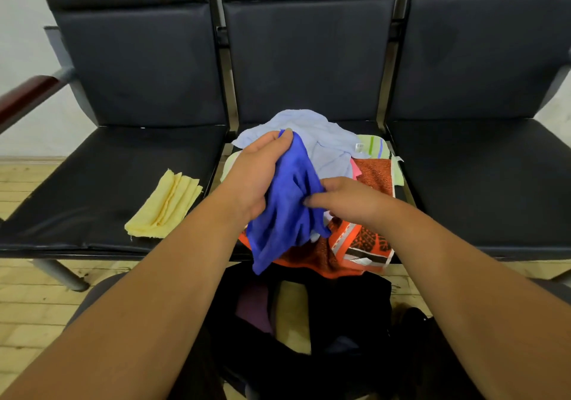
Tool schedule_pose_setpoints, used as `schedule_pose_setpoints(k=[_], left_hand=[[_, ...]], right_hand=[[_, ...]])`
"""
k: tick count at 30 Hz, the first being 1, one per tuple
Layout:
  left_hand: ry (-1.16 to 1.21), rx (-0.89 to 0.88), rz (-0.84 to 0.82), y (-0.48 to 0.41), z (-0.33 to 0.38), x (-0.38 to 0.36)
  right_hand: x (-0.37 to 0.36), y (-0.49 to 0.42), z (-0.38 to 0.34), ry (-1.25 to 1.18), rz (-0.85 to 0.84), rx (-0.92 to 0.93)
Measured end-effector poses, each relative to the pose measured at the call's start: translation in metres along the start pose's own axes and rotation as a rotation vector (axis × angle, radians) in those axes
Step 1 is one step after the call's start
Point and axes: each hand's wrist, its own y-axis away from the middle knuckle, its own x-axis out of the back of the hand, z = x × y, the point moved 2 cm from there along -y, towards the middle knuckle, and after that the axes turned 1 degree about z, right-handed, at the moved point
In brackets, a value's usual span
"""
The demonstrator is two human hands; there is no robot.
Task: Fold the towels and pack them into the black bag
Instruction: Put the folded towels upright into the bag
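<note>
A crumpled deep-blue towel (287,214) hangs between both hands above the middle seat. My left hand (258,174) grips its upper end. My right hand (346,197) pinches its right side lower down. Under it lies a pile: a light-blue towel (321,133), an orange patterned towel (361,245), a pale green one (375,146) and a pink edge (355,169). A folded yellow towel (165,206) rests on the left seat. The black bag (340,307) stands open on the floor below the pile, with purple and yellow cloth inside.
A row of three black padded seats (482,177) runs across the view, with a wooden armrest (27,95) at the far left. The floor (34,307) is light wood. My knees flank the bag.
</note>
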Motion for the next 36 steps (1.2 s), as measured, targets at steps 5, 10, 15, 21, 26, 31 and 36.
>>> schedule_pose_setpoints(k=[5,10,15,21,26,31,36], left_hand=[[0.046,-0.037,0.101,-0.001,0.016,0.013],[0.008,-0.108,0.275,-0.009,0.024,0.038],[-0.041,-0.157,0.484,-0.017,0.029,0.06],[-0.218,-0.356,0.583,-0.019,0.041,0.076],[-0.351,-0.447,0.67,-0.016,0.044,0.083],[-0.328,-0.404,0.714,-0.016,0.037,0.088],[-0.183,-0.421,0.72,-0.011,0.046,0.093]], right_hand=[[0.015,-0.004,0.0,0.134,0.145,-0.131],[0.026,-0.002,0.0,0.06,0.241,-0.141],[0.045,0.002,-0.011,-0.005,0.542,-0.101],[0.055,0.009,-0.016,0.016,0.682,-0.022],[0.062,0.01,-0.015,-0.286,0.699,-0.024],[0.058,0.011,-0.016,-0.859,0.632,-0.104],[0.057,0.011,-0.029,-1.23,0.249,-0.028]])
